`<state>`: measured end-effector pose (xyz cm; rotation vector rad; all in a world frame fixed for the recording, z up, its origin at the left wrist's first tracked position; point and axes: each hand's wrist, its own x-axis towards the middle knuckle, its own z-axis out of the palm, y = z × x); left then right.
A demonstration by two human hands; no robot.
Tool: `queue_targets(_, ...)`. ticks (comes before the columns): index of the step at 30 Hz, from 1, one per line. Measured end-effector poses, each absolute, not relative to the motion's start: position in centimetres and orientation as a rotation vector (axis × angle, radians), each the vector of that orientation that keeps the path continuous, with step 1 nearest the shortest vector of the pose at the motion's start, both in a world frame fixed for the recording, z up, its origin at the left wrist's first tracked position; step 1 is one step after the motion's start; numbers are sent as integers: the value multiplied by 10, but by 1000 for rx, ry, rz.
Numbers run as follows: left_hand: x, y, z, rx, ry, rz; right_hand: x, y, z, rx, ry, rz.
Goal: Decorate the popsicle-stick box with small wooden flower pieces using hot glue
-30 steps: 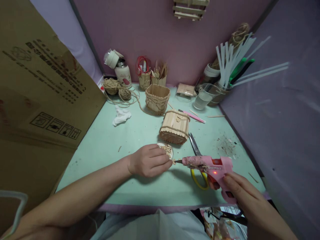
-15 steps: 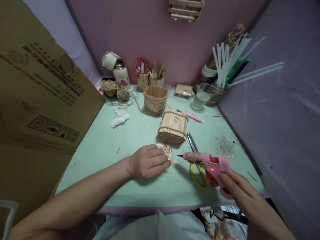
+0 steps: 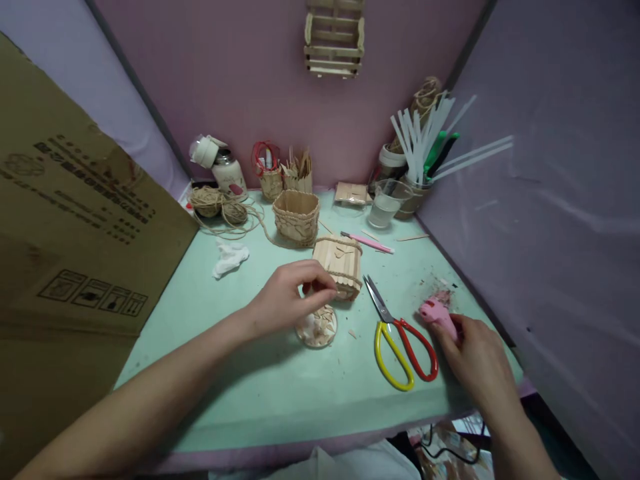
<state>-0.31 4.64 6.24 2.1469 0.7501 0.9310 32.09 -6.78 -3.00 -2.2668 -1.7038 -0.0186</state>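
My left hand [image 3: 287,297] is closed in a pinch, held above a small round dish [image 3: 327,341] of thin wood chips; what its fingertips hold is too small to make out. Just beyond them sits a wooden stick box [image 3: 338,256] trimmed with twine, partly hidden by the fingers. On the right, my right hand [image 3: 475,353] is wrapped round a pink hot glue gun [image 3: 439,316], its nozzle end pointing away from me near scattered debris. Between the hands lie scissors [image 3: 387,319] with one yellow and one red handle.
Behind the box stand a woven-look basket [image 3: 296,217], twine balls [image 3: 206,201], a bottle [image 3: 230,176] and a clear cup [image 3: 385,208]. A pink pen-like tool [image 3: 369,243] lies nearby. White glue sticks [image 3: 415,140] rise at back right. A cardboard panel [image 3: 75,220] borders the left.
My left hand has lifted off the dish and moved up beside the box, now pinched. My right hand has swung the glue gun away to the right, uncovering the scissors. The view has shifted.
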Motion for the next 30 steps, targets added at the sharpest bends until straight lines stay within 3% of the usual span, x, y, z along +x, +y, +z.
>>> queue_targets(6,7,90,83,1860,779,497,310,-66,0,-2106,-1657,-87)
queue_targets(11,22,110,91,1748,638,153,270,-37,59,-1364,-1750,369)
queue_targets(18,34,122,83,1391,463,-27,237,9,70,-923,-1937,462)
queue_targets(30,33,120,67,1033,363,-127,216,19,70,-679,-1952,522)
